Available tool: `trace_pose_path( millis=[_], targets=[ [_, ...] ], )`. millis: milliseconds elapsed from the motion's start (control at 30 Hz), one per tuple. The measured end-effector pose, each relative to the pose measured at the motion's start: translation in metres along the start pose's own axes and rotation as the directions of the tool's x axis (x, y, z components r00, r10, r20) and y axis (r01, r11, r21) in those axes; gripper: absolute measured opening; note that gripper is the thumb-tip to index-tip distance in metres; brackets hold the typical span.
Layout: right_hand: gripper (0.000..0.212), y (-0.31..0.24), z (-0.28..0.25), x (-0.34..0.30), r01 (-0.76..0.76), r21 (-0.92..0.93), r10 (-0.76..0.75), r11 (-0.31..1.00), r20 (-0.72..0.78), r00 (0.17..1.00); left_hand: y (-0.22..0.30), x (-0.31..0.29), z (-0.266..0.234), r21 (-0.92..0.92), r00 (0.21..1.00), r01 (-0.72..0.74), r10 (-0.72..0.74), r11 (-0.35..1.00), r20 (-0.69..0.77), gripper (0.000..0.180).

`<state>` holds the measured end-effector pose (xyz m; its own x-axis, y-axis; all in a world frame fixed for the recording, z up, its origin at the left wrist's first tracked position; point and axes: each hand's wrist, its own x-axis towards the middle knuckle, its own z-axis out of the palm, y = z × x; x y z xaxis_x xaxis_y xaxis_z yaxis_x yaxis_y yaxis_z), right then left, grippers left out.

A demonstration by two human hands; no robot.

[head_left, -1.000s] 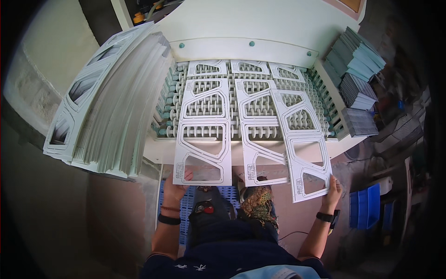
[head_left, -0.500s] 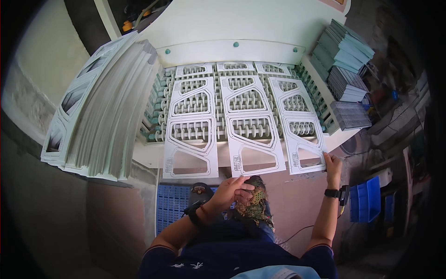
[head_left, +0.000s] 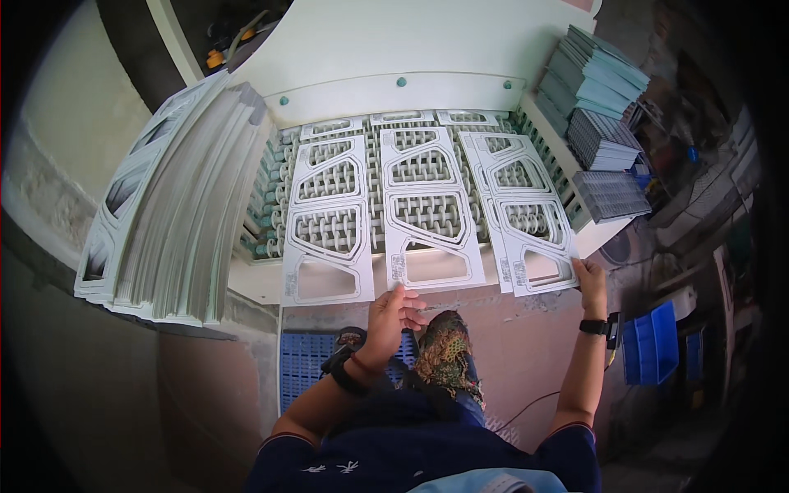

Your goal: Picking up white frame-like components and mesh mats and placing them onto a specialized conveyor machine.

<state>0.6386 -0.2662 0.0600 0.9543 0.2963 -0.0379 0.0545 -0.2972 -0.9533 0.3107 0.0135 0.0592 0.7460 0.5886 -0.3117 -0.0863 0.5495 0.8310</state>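
Note:
Three long white panels with cut-out openings lie side by side on a bed of rollers [head_left: 329, 230]. My right hand [head_left: 592, 287] pinches the lower right corner of the right panel [head_left: 560, 246]. Another white panel [head_left: 491, 222] shows along its left side, partly covered by it. My left hand [head_left: 392, 316] is open, its fingers apart, with a fingertip at the lower left corner of the middle panel [head_left: 390, 267]. Whether it touches the panel I cannot tell. The left panel [head_left: 367, 263] lies with no hand on it.
On the left stands a thick stack of similar cut-out sheets [head_left: 177, 205]. Pale green sheets [head_left: 596, 82] and grey ridged pads [head_left: 608, 197] sit on the machine's right side. A blue bin [head_left: 649, 345] is at the lower right, and a blue slatted mat [head_left: 304, 361] lies below.
The right panel has shifted against the one beneath, whose left edge now shows. My left hand has moved left and up to the middle panel's corner. The whole view has shifted slightly.

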Motion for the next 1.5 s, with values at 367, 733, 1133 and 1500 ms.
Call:
trace_pose_path(
  millis=[367, 733, 1133, 1500],
  targets=[
    [0.038, -0.051, 0.014, -0.011, -0.127, -0.203, 0.143, 0.971, 0.07, 0.987, -0.023, -0.015, -0.011, 0.064, 0.988, 0.112, -0.118, 0.992, 0.104, 0.035],
    [0.049, -0.073, 0.032, 0.005, 0.03, -0.595, 0.01, 0.803, 0.064, 0.998, -0.039, -0.022, -0.018, 0.09, 0.977, 0.127, -0.14, 0.988, 0.16, 0.026],
    [0.042, -0.082, 0.044, -0.023, 0.057, -0.787, -0.257, 0.614, -0.132, 0.957, -0.035, -0.029, -0.026, 0.075, 0.978, 0.142, -0.152, 0.987, 0.143, 0.022],
    [0.024, -0.055, 0.044, -0.068, 0.02, 0.562, -0.019, 0.827, -0.008, 1.0, -0.03, -0.032, -0.027, 0.105, 0.952, 0.129, -0.152, 0.986, 0.265, 0.025]
  ],
)
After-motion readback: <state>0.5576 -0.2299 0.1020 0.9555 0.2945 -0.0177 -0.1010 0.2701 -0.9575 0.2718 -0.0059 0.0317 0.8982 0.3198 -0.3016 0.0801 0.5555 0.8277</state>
